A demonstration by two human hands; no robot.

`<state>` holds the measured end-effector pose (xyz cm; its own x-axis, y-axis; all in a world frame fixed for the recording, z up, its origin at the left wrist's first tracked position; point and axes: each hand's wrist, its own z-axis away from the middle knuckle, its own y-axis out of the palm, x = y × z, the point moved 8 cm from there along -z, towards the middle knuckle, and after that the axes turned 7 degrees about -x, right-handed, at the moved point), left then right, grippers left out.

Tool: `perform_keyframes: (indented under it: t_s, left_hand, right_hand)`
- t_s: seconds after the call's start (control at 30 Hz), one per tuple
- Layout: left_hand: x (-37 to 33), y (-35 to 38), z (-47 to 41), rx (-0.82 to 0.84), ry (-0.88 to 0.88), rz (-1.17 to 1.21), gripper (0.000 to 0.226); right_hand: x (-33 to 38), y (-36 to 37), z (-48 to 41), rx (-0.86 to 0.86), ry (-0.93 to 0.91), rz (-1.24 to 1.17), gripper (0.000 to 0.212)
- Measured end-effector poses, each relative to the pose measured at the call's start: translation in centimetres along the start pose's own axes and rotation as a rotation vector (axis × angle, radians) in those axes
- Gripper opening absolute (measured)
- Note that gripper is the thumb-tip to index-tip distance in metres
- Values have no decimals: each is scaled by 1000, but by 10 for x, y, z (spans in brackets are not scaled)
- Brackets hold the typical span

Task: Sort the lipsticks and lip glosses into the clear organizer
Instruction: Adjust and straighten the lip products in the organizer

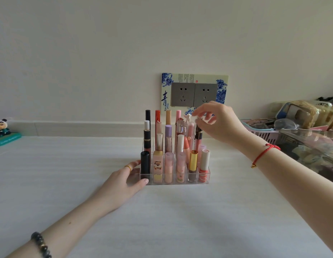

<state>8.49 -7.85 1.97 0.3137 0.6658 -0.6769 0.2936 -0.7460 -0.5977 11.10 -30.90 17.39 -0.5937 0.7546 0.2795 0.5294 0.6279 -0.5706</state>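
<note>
The clear organizer (206,180) stands on the white table, mid-frame, with several lipsticks and lip glosses upright in its compartments, tallest at the back. My left hand (124,178) grips its front left corner, thumb on the front wall and fingers along the left side. My right hand (216,121) hovers over the back right of the organizer, with thumb and fingertips pinched on the top of a black-and-gold lip gloss (198,135) that stands in a rear right compartment. A white and red lipstick (204,164) sits in the front right slot and a black tube (145,162) in the front left.
A decorated double wall socket (194,94) is on the wall behind the organizer. A pink basket (262,134) full of clutter and a clear container (311,144) crowd the right side. A small panda figurine (2,132) stands at far left. White table surface (171,220) spreads in front.
</note>
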Motion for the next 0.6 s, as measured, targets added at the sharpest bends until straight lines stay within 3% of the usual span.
perform_keyframes:
  t_s: [0.2, 0.6]
  left_hand:
    - [1, 0, 0, -2, -10, -2, 54]
    - [4, 1, 0, 13, -17, 15, 54]
  right_hand:
    - [13, 28, 18, 231, -136, 124, 24]
    - [10, 37, 28, 303, -137, 165, 26]
